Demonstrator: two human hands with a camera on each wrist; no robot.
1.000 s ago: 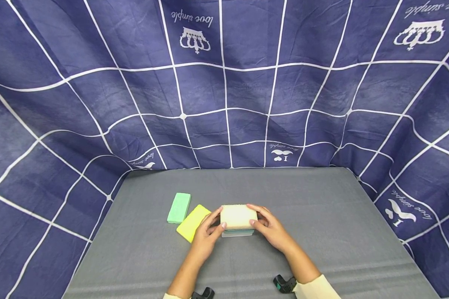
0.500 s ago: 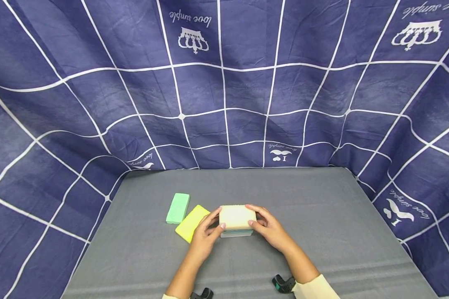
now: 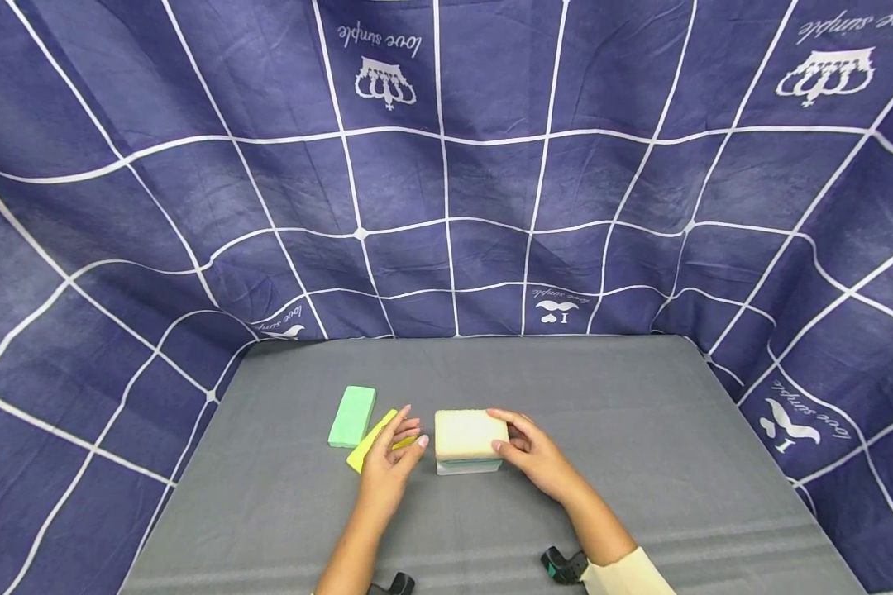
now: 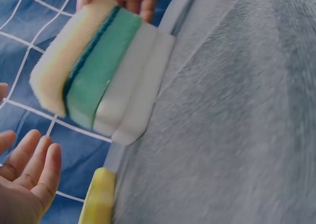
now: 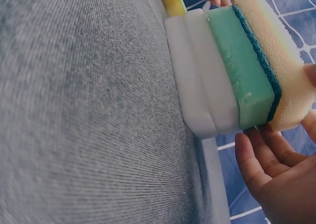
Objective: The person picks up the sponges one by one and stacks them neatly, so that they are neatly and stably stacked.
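L hand (image 3: 385,464) moved off L, sponge stack (image 3: 469,436) in R hand (image 3: 537,454).

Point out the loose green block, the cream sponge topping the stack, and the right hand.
Loose green block (image 3: 353,416), head view: its top face.
Cream sponge (image 3: 471,432), head view: its top face.
Right hand (image 3: 542,459), head view: its back.

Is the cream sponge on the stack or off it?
On: both wrist views show the cream sponge resting atop the stacked green block, its dark layer against it.
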